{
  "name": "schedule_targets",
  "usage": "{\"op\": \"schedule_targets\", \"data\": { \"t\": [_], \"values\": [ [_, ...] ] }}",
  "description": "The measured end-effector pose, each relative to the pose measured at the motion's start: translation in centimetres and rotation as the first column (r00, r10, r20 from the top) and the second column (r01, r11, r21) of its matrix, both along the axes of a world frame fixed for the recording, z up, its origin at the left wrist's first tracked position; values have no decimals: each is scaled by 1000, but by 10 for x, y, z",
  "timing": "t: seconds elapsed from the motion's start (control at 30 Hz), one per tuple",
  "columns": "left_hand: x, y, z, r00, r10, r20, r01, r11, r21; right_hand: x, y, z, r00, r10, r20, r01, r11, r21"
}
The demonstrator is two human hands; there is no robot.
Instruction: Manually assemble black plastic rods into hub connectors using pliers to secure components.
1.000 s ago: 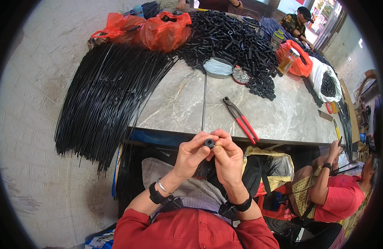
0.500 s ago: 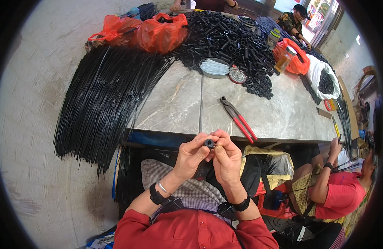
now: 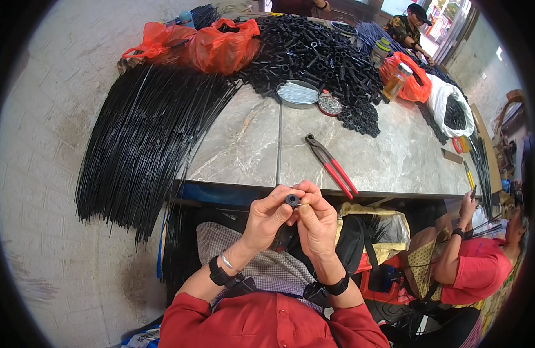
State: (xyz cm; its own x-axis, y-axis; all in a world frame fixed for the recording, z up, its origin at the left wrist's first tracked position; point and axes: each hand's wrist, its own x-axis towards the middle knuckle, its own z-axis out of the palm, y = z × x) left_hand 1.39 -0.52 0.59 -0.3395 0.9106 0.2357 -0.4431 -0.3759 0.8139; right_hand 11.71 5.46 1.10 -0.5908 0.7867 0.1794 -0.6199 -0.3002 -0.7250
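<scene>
In front of my chest, just off the table's near edge, a short black tube [image 3: 292, 200] points its round open end up at me. My left hand [image 3: 265, 225] grips it between thumb and fingers. On the tube's other side, my right hand [image 3: 318, 227] has thumb and forefinger pinched close to the rim. Whatever sits in that pinch is too small to name. Beyond my hands lie red-handled pincers [image 3: 332, 166], jaws pointing away from me. Farther back are an oval tin of thin silvery pins [image 3: 298, 93] and a round red-rimmed dish of small metal pieces [image 3: 330, 105].
A heap of black tubes [image 3: 319, 55] covers the back of the stone-topped table [image 3: 238, 148]. Long black rods [image 3: 145, 145] overhang its left edge. Red plastic bags [image 3: 224, 49] and a jar [image 3: 396, 82] stand behind. A co-worker in red [image 3: 475, 269] sits at right.
The view has shifted very slightly. My hands and the black tube keep nearly the same pose.
</scene>
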Motion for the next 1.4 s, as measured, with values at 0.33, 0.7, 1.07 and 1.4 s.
{"op": "schedule_targets", "data": {
  "t": [0.33, 0.7, 1.07, 1.4],
  "values": [
    [2, -1, 2, 1000, 3, 6, -3, 1000, 0, 1, -1, 0, 1000, -7, 19, 7, 1000, 5],
    [3, 1, 2, 999, 19, -50, -17, 999, 35, 2, -2, 0, 998, -53, 36, 52, 998, 42],
    [2, 3, -1, 986, 40, -161, -38, 999, 17, 10, -3, 8, 917, -349, 192, 250, 879, 406],
    [4, 4, 1, 951, 129, -283, -135, 991, -2, 13, 3, 8, 762, -600, 244, 256, 625, 737]
  ]
}}
